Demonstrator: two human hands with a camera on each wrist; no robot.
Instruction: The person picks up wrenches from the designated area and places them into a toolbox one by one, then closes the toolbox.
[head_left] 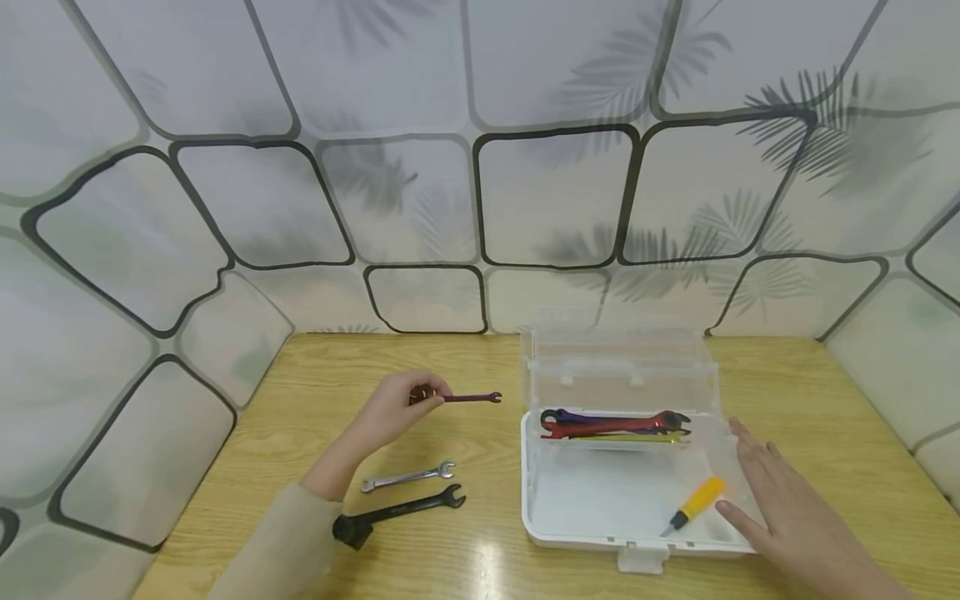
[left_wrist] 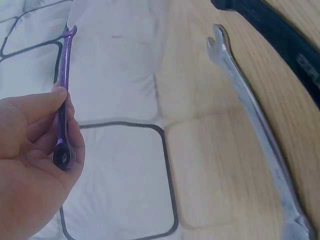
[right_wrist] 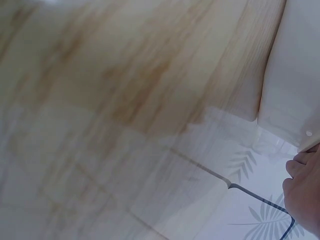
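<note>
My left hand (head_left: 393, 408) holds a small purple combination wrench (left_wrist: 64, 85) above the table, thumb and fingers pinching its shaft. The open jaw end points right in the head view; the ring end lies against my fingers in the left wrist view. My right hand (head_left: 787, 508) rests on the right side of a white toolbox (head_left: 532, 500), fingers stretched along the outside and thumb over the rim. Inside the box lie a yellow-handled screwdriver (head_left: 697, 502) and, toward the back, a red wrench (head_left: 607, 427) with purple and yellow wrenches.
A silver wrench (head_left: 408, 477) and a larger black wrench (head_left: 405, 510) lie on the wooden table (head_left: 480, 467) left of the box. The box's clear lid (head_left: 622, 367) stands raised at the back. Patterned fabric walls (head_left: 420, 208) enclose the table.
</note>
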